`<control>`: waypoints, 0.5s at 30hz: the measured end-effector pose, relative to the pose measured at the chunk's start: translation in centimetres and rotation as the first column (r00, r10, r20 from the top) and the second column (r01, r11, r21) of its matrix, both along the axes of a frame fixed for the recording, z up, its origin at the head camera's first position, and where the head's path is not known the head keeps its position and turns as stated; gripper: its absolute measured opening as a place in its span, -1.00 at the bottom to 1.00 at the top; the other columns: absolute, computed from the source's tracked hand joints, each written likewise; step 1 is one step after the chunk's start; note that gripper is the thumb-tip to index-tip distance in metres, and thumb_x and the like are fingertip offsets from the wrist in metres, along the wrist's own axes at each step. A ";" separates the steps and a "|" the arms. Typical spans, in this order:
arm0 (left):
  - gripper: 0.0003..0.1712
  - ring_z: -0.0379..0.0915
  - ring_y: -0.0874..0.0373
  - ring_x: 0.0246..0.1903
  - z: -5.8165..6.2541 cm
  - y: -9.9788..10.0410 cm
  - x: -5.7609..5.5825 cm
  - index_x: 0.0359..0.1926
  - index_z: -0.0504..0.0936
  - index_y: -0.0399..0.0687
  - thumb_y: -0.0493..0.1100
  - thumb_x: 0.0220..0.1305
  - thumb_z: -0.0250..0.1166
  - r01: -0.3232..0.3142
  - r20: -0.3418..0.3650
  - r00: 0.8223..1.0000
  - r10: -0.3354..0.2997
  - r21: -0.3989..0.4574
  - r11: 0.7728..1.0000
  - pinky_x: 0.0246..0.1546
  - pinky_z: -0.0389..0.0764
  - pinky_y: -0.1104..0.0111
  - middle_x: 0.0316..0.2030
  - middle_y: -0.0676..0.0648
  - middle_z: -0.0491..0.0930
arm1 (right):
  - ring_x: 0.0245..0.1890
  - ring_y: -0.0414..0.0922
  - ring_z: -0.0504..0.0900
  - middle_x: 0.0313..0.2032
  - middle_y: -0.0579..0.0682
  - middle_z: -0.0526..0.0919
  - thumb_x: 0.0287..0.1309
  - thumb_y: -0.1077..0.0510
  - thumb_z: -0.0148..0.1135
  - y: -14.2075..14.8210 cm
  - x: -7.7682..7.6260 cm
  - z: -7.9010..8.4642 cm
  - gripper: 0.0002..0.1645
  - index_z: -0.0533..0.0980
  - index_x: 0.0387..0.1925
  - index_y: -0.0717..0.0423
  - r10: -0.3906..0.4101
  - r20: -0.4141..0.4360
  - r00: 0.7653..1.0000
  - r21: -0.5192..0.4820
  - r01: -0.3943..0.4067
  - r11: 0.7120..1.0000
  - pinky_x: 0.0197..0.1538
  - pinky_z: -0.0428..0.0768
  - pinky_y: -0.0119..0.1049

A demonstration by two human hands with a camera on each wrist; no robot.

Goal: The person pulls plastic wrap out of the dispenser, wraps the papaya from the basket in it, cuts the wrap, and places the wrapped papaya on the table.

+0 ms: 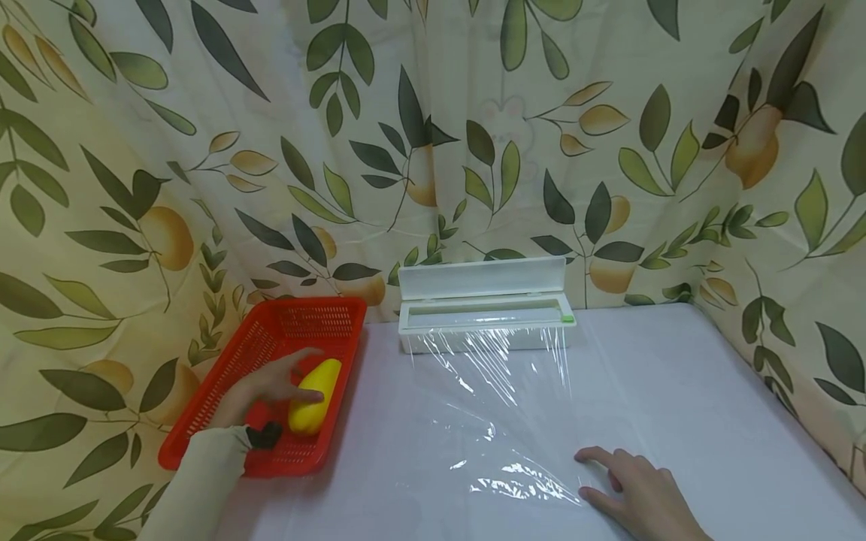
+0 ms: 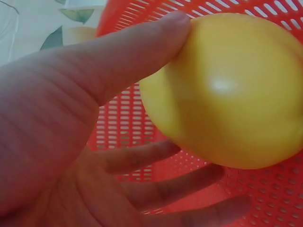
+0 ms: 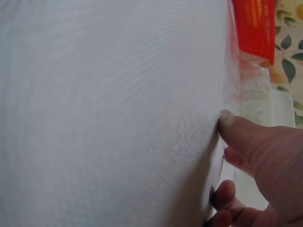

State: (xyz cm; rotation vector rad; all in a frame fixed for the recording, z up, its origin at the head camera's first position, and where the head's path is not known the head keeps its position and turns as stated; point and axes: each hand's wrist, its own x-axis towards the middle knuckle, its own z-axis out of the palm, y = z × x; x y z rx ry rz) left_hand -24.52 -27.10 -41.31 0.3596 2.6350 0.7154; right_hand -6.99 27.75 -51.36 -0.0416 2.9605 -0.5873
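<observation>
From the head view, a yellow fruit (image 1: 306, 417) lies by the right wall of the red basket (image 1: 318, 317) at the surface's (image 1: 676, 398) left edge, the left hand (image 1: 274, 378) beside it. Clear film (image 1: 497, 421) runs from the white box (image 1: 487, 340) at the far edge to the relaxed right hand (image 1: 639, 488).

Left wrist: the thumb touches the fruit, fingers extended, ungrasping.

Right wrist: the thumb meets the surface, perhaps on film.

Free room is extending right of the dispenser (image 1: 483, 282); film (image 1: 504, 428) (clear, creased) is blocking its front, a red basket (image 1: 274, 466) its left.
</observation>
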 end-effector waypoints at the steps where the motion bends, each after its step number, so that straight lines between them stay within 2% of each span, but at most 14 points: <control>1: -0.07 0.42 -0.29 0.17 0.0 0.0 0.0 0.47 0.32 0.02 0.03 0.15 0.56 0.015 0.003 1.000 -0.015 0.011 1.000 -0.02 0.62 -0.10 0.29 -0.29 0.43 | -0.45 -0.15 0.29 -0.53 -0.15 0.31 -0.03 -0.20 0.56 0.0 0.0 0.0 -0.37 0.59 0.11 -0.25 -0.002 -0.002 1.000 0.001 0.002 1.000 -0.37 0.24 -0.16; 8: -0.30 0.47 -0.19 0.12 -0.5 0.2 0.0 0.35 0.50 0.07 0.02 0.22 0.51 0.053 -0.015 0.998 -0.053 0.017 0.998 -0.04 0.62 -0.02 0.20 -0.19 0.52 | -0.44 -0.15 0.29 -0.53 -0.15 0.31 -0.03 -0.21 0.56 -0.1 0.0 0.0 -0.35 0.59 0.13 -0.25 -0.013 0.003 1.000 0.002 0.013 1.000 -0.35 0.24 -0.13; 15: -0.18 0.46 -0.08 -0.04 -0.9 0.3 0.1 0.34 0.48 0.06 0.05 0.08 0.60 0.069 -0.027 0.997 -0.069 -0.008 0.998 -0.16 0.58 0.14 0.07 -0.14 0.54 | -0.43 -0.14 0.29 -0.52 -0.15 0.31 -0.01 -0.20 0.55 -0.1 0.1 0.1 -0.35 0.57 0.14 -0.24 -0.005 0.005 1.000 0.003 0.005 1.000 -0.36 0.23 -0.15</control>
